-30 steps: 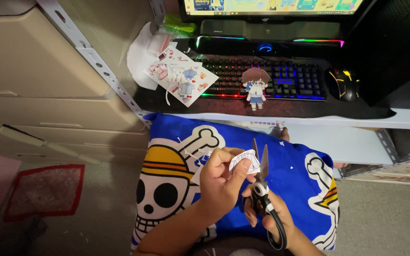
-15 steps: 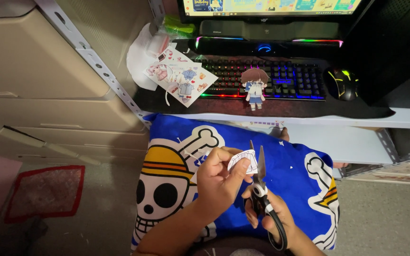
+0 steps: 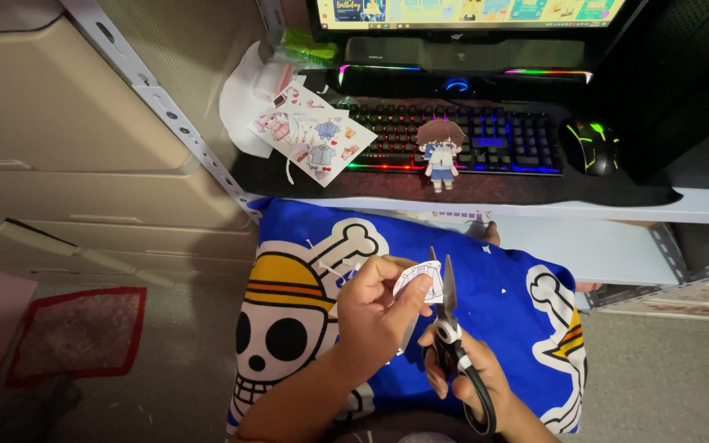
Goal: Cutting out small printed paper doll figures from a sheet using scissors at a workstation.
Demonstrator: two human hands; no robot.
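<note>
Two hands work over a blue cushion [image 3: 486,320] printed with a skull in a straw hat. Head view, the only one: left hand [image 3: 379,316] pinches a small paper cutout [image 3: 420,280] between thumb and fingertips, fingers curled narrow around it. Cutout is white with faint grey line art, irregular edge, held just above the cushion's middle. Right hand [image 3: 469,377] grips scissors [image 3: 451,328], fingers closed through the black handles; blades point up, parted narrowly, with the cutout's right edge between or against them, cannot tell which. Behind, on the dark desk mat [image 3: 535,189]: a printed paper-doll sheet [image 3: 313,143], a standing paper figure [image 3: 440,154], a backlit keyboard [image 3: 469,139], a mouse [image 3: 591,146].
</note>
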